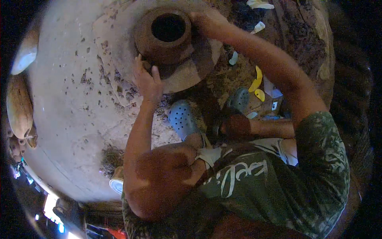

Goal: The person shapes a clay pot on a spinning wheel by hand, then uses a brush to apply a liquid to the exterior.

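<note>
A round, dark brown clay pot with a wide open mouth stands upright on a flat round disc. My left hand is at the pot's near left side, low on the wall. Between its raised thumb and its fingers shows a small dark shape, which I cannot make out. From the right, my right arm reaches round to the pot. My right hand is curled close against the pot's right wall near the rim. Its fingertips are blurred, and whatever they hold is hidden.
Pale, clay-spattered ground spreads to the left, with large long vessels at its edge. My blue-grey clogs are just below the disc. Yellow pieces and white scraps lie on the right. A small container is at lower left.
</note>
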